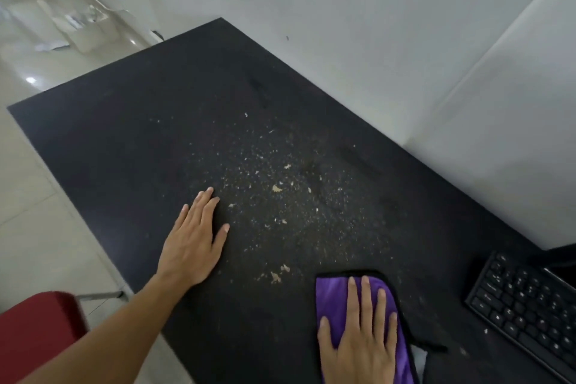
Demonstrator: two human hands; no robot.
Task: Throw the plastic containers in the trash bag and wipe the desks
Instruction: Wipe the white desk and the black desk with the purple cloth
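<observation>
A black desk [140,121] fills the view, its middle strewn with pale crumbs [277,188] and dust. My left hand [193,240] lies flat on the desk left of the crumbs, fingers apart, holding nothing. My right hand [361,333] presses flat on a purple cloth [332,299] with a black edge, near the desk's front edge below the crumbs. No plastic containers or trash bag are in view.
A black keyboard [526,312] lies at the right front of the desk. White walls [374,25] border the desk's far and right sides. A red chair [34,327] stands at the lower left on the tiled floor [34,227].
</observation>
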